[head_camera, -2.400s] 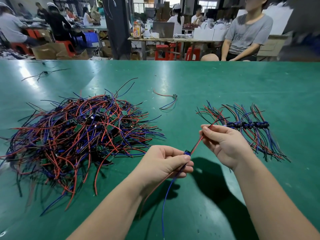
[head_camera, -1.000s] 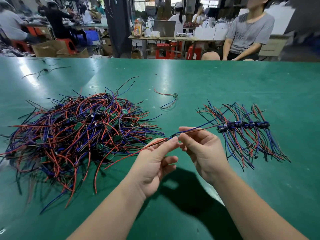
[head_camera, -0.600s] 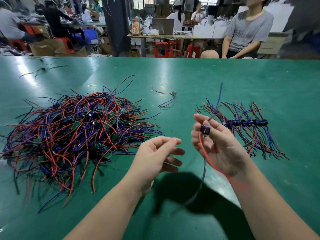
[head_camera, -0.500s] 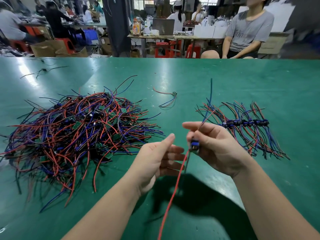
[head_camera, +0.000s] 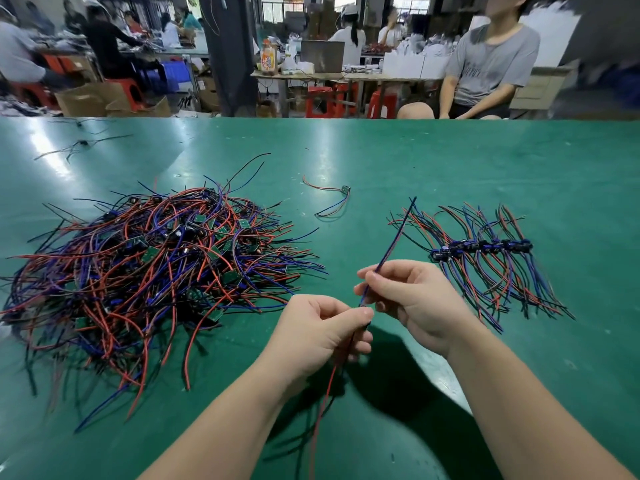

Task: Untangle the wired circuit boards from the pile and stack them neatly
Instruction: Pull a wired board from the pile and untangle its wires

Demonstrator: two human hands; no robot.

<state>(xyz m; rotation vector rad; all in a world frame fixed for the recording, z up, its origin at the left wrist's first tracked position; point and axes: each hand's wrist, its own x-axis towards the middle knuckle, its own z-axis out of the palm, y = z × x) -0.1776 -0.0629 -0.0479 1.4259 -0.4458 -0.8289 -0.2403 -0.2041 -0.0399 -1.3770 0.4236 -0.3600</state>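
Gently, our left hand [head_camera: 320, 329] gripped the thin red wire [head_camera: 327, 382], our right hand [head_camera: 412, 299] the thin blue wire [head_camera: 388, 251]; we judged slow straightening wisest.

Wired board [head_camera: 387, 252] in left hand [head_camera: 318, 327]

Bare table [head_camera: 363, 157] between pile [head_camera: 145, 271] and stack [head_camera: 485, 251] (one stray board [head_camera: 341, 197]).
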